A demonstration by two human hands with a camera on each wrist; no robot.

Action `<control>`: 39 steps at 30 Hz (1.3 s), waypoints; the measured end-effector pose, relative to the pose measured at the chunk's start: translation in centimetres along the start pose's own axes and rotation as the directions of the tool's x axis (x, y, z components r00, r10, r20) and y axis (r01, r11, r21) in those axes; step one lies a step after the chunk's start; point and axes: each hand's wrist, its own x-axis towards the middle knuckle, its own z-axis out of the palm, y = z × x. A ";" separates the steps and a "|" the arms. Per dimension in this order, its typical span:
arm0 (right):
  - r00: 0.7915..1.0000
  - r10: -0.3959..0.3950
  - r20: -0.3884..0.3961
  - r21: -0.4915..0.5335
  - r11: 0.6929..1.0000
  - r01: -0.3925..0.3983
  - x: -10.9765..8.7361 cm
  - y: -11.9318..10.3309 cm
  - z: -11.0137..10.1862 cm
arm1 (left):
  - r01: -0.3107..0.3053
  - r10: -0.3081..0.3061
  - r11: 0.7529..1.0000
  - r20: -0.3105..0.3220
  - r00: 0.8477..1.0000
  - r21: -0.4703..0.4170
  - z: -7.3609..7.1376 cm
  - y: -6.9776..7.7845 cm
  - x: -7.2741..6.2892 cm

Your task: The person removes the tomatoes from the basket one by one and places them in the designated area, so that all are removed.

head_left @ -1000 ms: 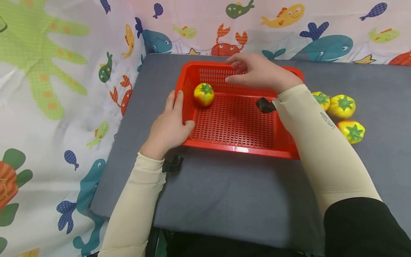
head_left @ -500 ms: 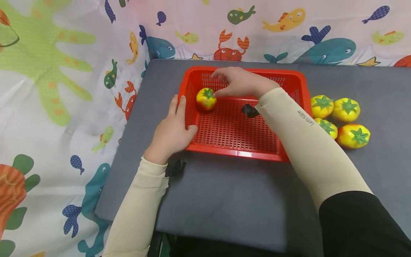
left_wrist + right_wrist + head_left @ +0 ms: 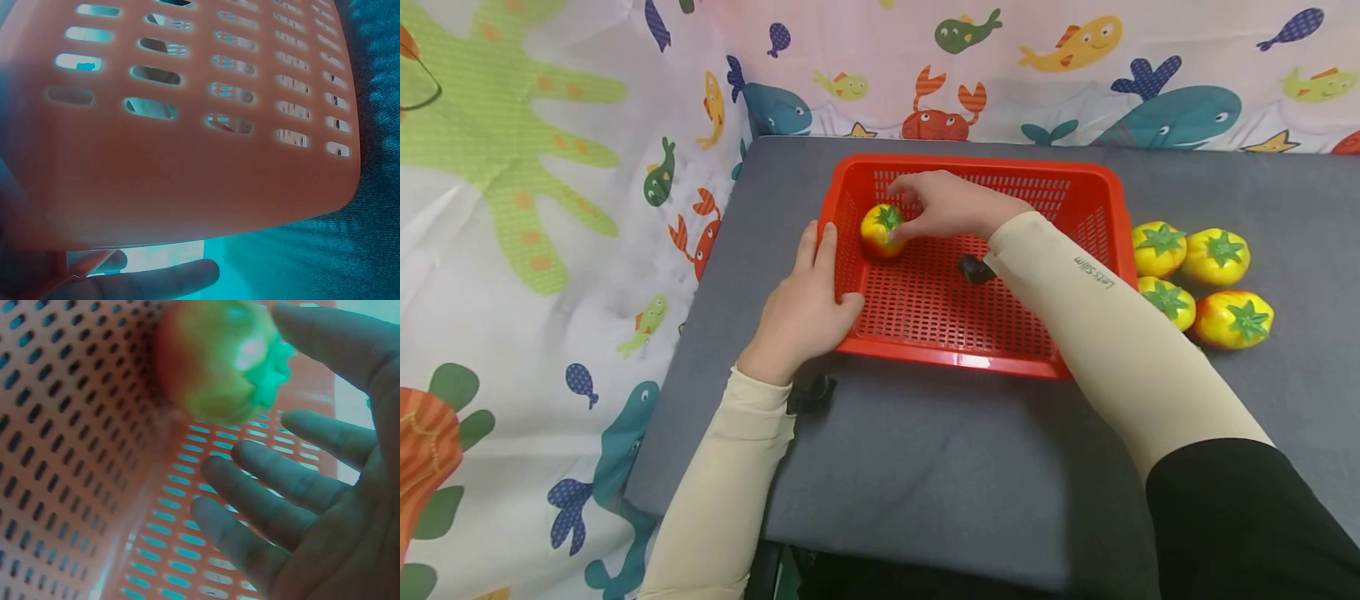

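Observation:
A red plastic basket (image 3: 955, 359) with slotted walls sits on the grey cloth-covered table. My left hand (image 3: 796, 312) grips its near left corner, thumb over the rim and fingers along the outer side. Inside, against the left wall, lies a yellow-red fruit (image 3: 876, 235) with a green star-shaped leaf top. My right hand (image 3: 946, 204) reaches into the basket beside this fruit, thumb tip right at it. In the right wrist view the fingers (image 3: 269, 469) are spread and loosely bent, apart from the fruit, with nothing in the palm.
Right of the basket, several similar fruits (image 3: 1217, 257) lie close together on the table (image 3: 940, 467). A printed sea-animal cloth (image 3: 865, 50) hangs behind and on the left. A small black camera (image 3: 976, 269) juts from the right wrist into the basket.
My right hand has moved left and down into the basket, from over its far side to beside the fruit. The left hand keeps its place on the basket corner.

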 end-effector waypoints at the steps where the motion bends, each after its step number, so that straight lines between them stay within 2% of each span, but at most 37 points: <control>1: 1.000 0.001 -0.003 -0.005 1.000 -0.001 0.1 0.0 0.2 | -0.001 0.001 1.000 -0.001 1.000 0.003 0.0 -0.1 0.0; 8: 1.000 -0.008 -0.011 -0.014 1.000 0.008 1.1 0.4 1.6 | -0.015 0.015 1.000 -0.016 1.000 0.019 0.1 -0.3 0.1; 14: 1.000 -0.012 -0.018 0.019 1.000 0.012 1.2 0.8 1.8 | -0.016 0.017 1.000 -0.021 1.000 0.021 0.1 -0.2 0.2; 34: 0.999 -0.035 -0.016 0.010 0.999 0.035 0.4 0.0 1.7 | -0.017 0.017 0.999 -0.013 1.000 -0.027 0.2 -0.2 0.1; 39: 0.997 -0.069 -0.033 -0.023 0.997 0.068 -0.1 -0.7 1.5 | -0.012 0.012 0.999 -0.011 1.000 -0.041 0.1 -0.3 0.0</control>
